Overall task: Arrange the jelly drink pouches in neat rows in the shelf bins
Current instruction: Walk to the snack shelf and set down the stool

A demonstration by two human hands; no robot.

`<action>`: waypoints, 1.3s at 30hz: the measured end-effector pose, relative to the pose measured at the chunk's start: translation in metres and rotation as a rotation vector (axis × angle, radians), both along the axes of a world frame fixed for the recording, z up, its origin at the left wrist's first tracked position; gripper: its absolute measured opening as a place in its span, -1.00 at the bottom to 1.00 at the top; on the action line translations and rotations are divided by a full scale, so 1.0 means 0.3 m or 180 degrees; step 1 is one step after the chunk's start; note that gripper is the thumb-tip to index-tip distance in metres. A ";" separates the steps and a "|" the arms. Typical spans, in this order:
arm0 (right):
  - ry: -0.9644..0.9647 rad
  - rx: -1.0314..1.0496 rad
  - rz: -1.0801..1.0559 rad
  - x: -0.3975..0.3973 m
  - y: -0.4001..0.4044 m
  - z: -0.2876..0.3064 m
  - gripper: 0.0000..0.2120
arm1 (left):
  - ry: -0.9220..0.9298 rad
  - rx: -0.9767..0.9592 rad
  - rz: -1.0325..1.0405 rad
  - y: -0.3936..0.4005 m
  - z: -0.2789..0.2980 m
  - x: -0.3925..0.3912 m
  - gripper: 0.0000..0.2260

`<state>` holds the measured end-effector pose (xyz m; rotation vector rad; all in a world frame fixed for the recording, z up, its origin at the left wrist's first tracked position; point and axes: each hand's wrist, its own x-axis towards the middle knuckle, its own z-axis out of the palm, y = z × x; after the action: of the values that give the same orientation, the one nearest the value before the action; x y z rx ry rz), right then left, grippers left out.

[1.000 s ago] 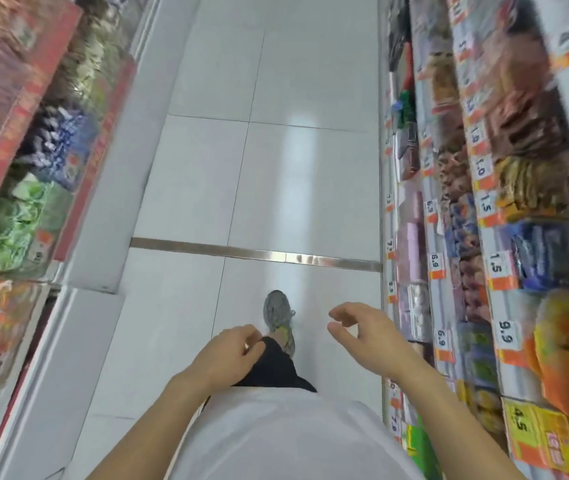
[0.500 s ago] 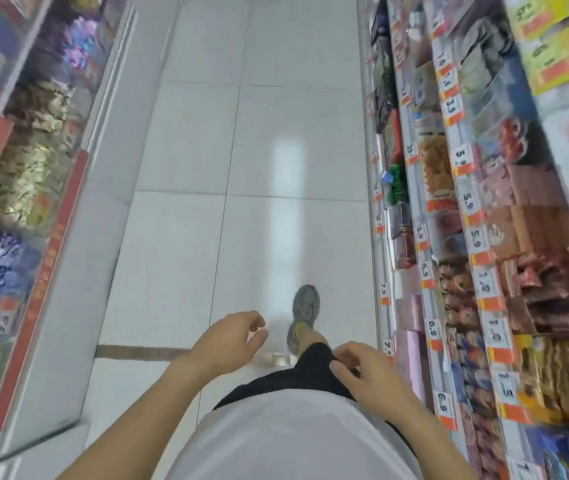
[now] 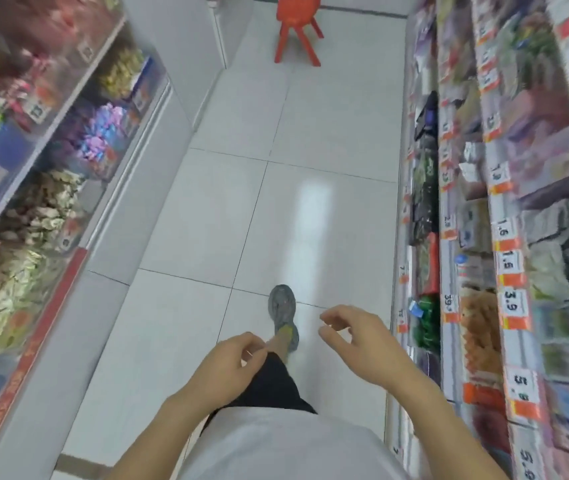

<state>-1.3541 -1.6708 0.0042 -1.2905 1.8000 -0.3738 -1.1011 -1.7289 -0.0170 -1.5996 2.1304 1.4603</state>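
Note:
I am walking down a shop aisle with both hands held in front of my waist, holding nothing. My left hand hangs with loosely curled fingers above my leg. My right hand is a little higher and to the right, fingers relaxed and slightly spread. Shelf bins on the left hold blurred packs in green, purple, gold and pale colours. I cannot make out any jelly drink pouches for certain in the blur.
Shelves of packaged goods with orange price tags line the right side. A red plastic stool stands at the far end of the white tiled floor. My grey shoe steps forward.
I have walked forward along the aisle; the metal floor strip has passed behind and the red stool has come into view. My right hand rose and moved outward. Both hands stay empty.

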 end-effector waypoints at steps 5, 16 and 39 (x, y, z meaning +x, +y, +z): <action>0.0159 -0.0026 -0.0024 -0.230 -0.515 0.034 -0.73 | 0.0010 -0.0125 -0.0170 -0.564 -0.014 -0.245 -0.83; 0.0293 -0.0067 -0.0628 -0.808 -1.423 0.081 -0.74 | 0.0162 -0.0484 -0.0589 -1.765 0.087 -0.863 -0.75; 0.0098 -0.0247 -0.0025 -1.617 -3.876 0.045 -0.81 | -0.0093 -0.0300 -0.0092 -3.834 -0.029 -1.620 -0.82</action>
<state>-1.8392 -2.8336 0.0178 -1.3496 1.8324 -0.4341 -1.5870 -2.8792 -0.0257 -1.6030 2.2274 1.3388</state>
